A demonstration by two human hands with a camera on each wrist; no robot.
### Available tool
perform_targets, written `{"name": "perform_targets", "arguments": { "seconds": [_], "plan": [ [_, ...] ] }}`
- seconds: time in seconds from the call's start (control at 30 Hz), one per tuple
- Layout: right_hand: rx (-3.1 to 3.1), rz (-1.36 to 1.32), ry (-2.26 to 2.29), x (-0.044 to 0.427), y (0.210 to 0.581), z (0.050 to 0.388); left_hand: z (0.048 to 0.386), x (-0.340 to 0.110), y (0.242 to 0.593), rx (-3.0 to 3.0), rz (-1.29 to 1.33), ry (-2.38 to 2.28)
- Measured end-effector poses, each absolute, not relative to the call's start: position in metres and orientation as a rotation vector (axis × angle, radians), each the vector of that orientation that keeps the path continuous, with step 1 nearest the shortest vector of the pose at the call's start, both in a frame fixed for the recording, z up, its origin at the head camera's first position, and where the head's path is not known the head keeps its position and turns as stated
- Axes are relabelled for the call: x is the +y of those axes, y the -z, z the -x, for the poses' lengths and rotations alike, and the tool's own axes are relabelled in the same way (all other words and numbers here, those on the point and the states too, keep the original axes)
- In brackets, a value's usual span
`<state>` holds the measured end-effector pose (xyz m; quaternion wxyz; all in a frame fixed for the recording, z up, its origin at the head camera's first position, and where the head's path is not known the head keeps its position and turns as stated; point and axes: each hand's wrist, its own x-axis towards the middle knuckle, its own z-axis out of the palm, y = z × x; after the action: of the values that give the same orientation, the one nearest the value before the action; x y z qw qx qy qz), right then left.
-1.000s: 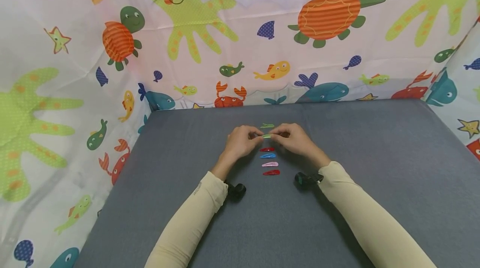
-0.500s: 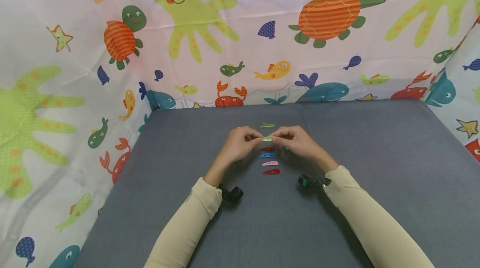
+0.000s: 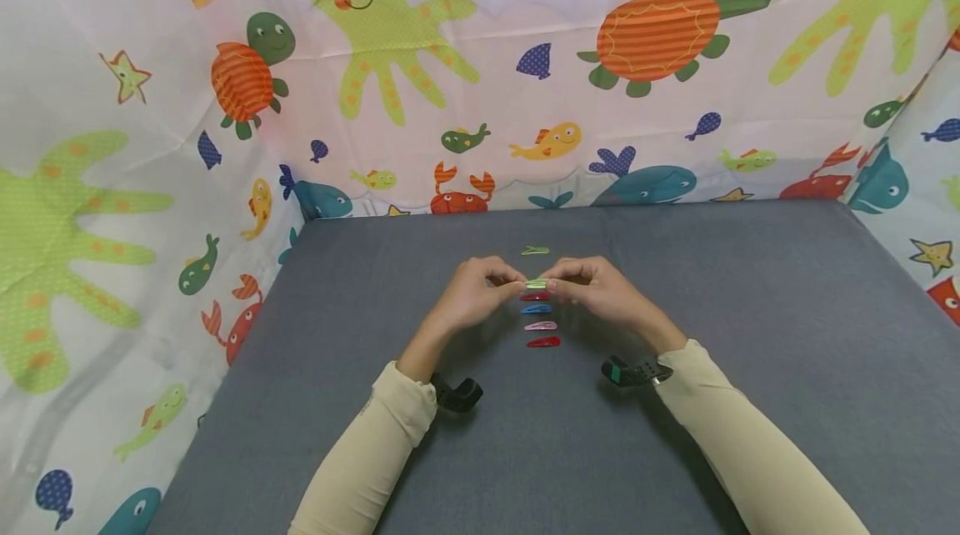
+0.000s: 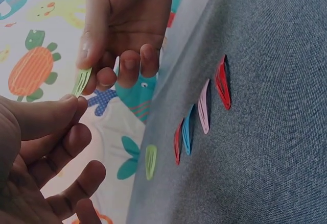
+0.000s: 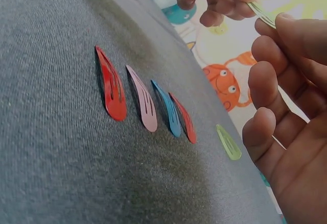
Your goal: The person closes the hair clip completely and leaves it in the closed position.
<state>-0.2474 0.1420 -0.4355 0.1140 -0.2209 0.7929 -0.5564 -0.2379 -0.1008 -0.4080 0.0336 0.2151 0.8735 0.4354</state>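
A light green snap hair clip (image 3: 536,284) is held level between both hands above the table. My left hand (image 3: 476,292) pinches one end with thumb and forefinger, while my right hand (image 3: 600,292) pinches the other. In both wrist views the held clip (image 4: 82,82) spans the fingertips, which cover its ends. Below it on the cloth, a column of clips runs toward me: a red clip (image 5: 183,117), a blue clip (image 3: 536,309), a pink clip (image 3: 540,326) and another red clip (image 3: 543,342). A second green clip (image 3: 535,251) lies farther back.
The clips lie on a grey cloth-covered table (image 3: 360,285). A white curtain (image 3: 420,152) printed with sea animals stands at the back and sides. Dark wrist devices (image 3: 457,394) hang under the forearms.
Both hands have shifted slightly toward me together, carrying the green hair clip away from the far green one. Their pinch at each end continues. The clips on the table have stayed put.
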Motion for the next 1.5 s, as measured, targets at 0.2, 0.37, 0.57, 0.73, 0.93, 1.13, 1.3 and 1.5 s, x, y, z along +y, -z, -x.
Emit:
{"name": "perform_targets", "arguments": {
  "seconds": [0.2, 0.37, 0.57, 0.73, 0.93, 1.13, 1.3, 1.5],
  "plan": [
    [2.302, 0.661, 1.652, 0.143, 0.435, 0.242, 0.236, -0.101, 0.408, 2.644, -0.669, -1.362],
    [2.277, 0.691, 1.684, 0.143, 0.436, 0.238, 0.234, -0.102, 0.406, 2.619, -0.673, -1.355],
    [2.242, 0.736, 1.718, 0.143, 0.441, 0.236, 0.234, -0.102, 0.407, 2.618, -0.666, -1.338],
    [2.219, 0.726, 1.746, 0.143, 0.445, 0.235, 0.235, -0.102, 0.41, 2.605, -0.68, -1.349],
    [2.188, 0.742, 1.769, 0.143, 0.447, 0.235, 0.236, -0.103, 0.411, 2.589, -0.693, -1.366],
    [2.164, 0.745, 1.793, 0.142, 0.447, 0.234, 0.235, -0.103, 0.411, 2.575, -0.68, -1.372],
    [2.16, 0.743, 1.826, 0.139, 0.448, 0.234, 0.234, -0.102, 0.41, 2.566, -0.663, -1.392],
    [2.237, 0.691, 1.799, 0.136, 0.442, 0.229, 0.233, -0.102, 0.407, 2.584, -0.603, -1.382]
  ]
}}
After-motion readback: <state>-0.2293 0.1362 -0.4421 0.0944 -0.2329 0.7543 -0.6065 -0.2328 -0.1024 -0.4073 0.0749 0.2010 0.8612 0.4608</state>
